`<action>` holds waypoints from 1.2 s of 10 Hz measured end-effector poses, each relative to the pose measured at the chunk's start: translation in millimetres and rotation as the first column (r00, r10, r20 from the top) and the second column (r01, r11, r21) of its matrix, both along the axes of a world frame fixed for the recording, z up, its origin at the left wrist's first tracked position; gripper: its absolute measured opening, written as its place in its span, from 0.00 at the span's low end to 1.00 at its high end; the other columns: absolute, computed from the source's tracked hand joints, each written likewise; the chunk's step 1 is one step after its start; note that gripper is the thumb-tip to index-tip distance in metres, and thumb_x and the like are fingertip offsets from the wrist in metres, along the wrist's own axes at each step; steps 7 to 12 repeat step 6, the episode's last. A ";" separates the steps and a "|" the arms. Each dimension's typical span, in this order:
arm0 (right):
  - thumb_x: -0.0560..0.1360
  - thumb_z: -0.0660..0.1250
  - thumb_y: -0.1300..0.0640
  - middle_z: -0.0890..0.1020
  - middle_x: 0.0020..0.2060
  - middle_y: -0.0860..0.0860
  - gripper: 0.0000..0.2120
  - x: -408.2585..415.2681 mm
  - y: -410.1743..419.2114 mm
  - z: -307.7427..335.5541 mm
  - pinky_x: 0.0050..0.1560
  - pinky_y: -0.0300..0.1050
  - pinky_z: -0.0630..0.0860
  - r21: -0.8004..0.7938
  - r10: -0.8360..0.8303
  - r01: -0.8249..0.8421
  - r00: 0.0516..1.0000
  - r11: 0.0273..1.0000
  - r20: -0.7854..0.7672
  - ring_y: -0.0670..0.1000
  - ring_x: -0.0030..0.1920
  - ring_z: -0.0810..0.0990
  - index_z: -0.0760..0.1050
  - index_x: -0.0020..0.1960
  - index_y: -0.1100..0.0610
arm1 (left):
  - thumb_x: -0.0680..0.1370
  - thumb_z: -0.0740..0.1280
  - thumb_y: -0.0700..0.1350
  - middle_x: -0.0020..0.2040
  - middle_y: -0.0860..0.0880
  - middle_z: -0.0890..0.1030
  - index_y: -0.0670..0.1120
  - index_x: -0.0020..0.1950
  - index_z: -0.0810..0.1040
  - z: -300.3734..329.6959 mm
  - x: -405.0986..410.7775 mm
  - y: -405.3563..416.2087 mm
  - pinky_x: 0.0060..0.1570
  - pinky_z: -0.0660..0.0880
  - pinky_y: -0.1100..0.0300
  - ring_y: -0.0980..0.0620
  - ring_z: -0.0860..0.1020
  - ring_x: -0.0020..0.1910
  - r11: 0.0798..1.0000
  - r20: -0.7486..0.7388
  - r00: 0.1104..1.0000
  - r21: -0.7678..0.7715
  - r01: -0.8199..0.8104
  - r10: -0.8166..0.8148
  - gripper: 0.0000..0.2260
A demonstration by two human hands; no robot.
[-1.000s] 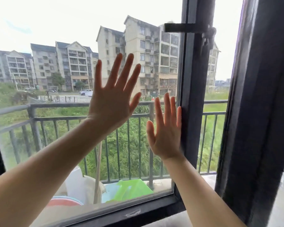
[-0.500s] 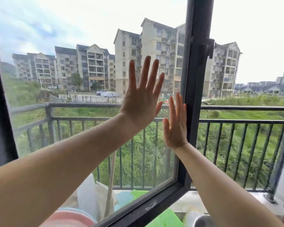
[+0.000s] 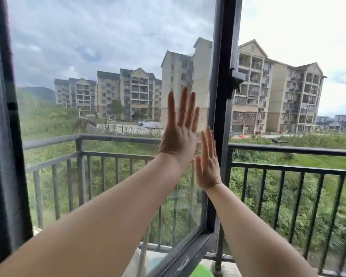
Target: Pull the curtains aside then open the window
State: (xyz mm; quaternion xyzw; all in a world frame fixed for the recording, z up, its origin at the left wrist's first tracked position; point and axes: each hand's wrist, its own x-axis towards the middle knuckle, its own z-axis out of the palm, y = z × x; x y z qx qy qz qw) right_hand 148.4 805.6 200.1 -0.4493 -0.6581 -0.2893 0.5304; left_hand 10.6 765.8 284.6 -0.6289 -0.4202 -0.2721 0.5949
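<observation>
Pressing left hand point(image 3: 179, 136), right hand point(image 3: 207, 167), window point(image 3: 112, 56) ajar

1. Window sash point(image 3: 218, 116) centre frame, swung outward; open gap to its right.
2. Left hand point(image 3: 179, 134) flat on glass, right hand point(image 3: 207, 164) just beside, lower right, w/ fingertips at the sash's edge.
3. Railing point(image 3: 288, 148) behind; apartment blocks point(image 3: 276, 92) beyond, upper frame.
</observation>
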 end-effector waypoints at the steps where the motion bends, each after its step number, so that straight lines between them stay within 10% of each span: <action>1: 0.78 0.39 0.42 0.46 0.75 0.46 0.26 1.3 -14.2 -0.4 0.74 0.54 0.51 -0.078 -0.058 0.058 0.998 0.995 0.009 0.51 0.76 0.47 0.39 0.74 0.47 | 0.77 0.43 0.59 0.76 0.38 0.43 0.44 0.75 0.43 -0.5 -2.2 -4.5 0.67 0.38 0.36 0.35 0.43 0.73 0.999 0.040 0.999 -0.046 -0.001 0.002 0.31; 3: 0.78 0.58 0.57 0.56 0.75 0.48 0.29 -27.3 -92.7 23.0 0.71 0.52 0.61 -0.585 -0.106 -0.056 0.965 0.809 -0.240 0.53 0.71 0.64 0.50 0.75 0.50 | 0.80 0.48 0.47 0.75 0.40 0.39 0.46 0.74 0.44 10.9 -17.9 -45.1 0.64 0.32 0.35 0.38 0.38 0.73 0.910 -0.062 0.998 -0.413 -0.032 0.007 0.24; 4: 0.78 0.58 0.61 0.76 0.63 0.54 0.19 -54.1 -163.7 8.5 0.54 0.35 0.73 -0.507 -0.078 -0.202 0.875 0.838 -0.477 0.50 0.56 0.77 0.65 0.68 0.55 | 0.78 0.53 0.41 0.75 0.40 0.55 0.45 0.72 0.57 -5.9 -44.6 -91.3 0.72 0.44 0.38 0.41 0.54 0.74 0.724 0.162 0.975 -0.652 0.223 -0.154 0.22; 5: 0.78 0.57 0.64 0.83 0.49 0.58 0.12 -88.2 -248.8 -23.5 0.46 0.43 0.78 -0.452 -0.066 -0.276 0.791 0.849 -0.608 0.48 0.43 0.82 0.73 0.59 0.55 | 0.78 0.57 0.41 0.63 0.40 0.74 0.43 0.68 0.66 -45.5 -78.6 -147.5 0.56 0.74 0.51 0.43 0.75 0.57 0.382 0.559 0.779 -0.679 0.627 -0.284 0.18; 6: 0.77 0.60 0.60 0.85 0.36 0.56 0.09 -119.3 -350.9 -48.5 0.39 0.42 0.79 -0.300 0.044 -0.389 0.671 0.871 -0.741 0.48 0.34 0.82 0.79 0.52 0.56 | 0.77 0.60 0.42 0.48 0.47 0.83 0.49 0.59 0.76 -125.4 -126.1 -216.2 0.48 0.76 0.57 0.51 0.80 0.45 -0.024 0.817 0.551 -0.562 0.827 -0.169 0.12; 12: 0.77 0.60 0.60 0.85 0.36 0.56 0.09 -119.3 -350.9 -48.5 0.39 0.42 0.79 -0.300 0.044 -0.389 0.671 0.871 -0.741 0.48 0.34 0.82 0.79 0.52 0.56 | 0.77 0.60 0.42 0.48 0.47 0.83 0.49 0.59 0.76 -125.4 -126.1 -216.2 0.48 0.76 0.57 0.51 0.80 0.45 -0.024 0.817 0.551 -0.562 0.827 -0.169 0.12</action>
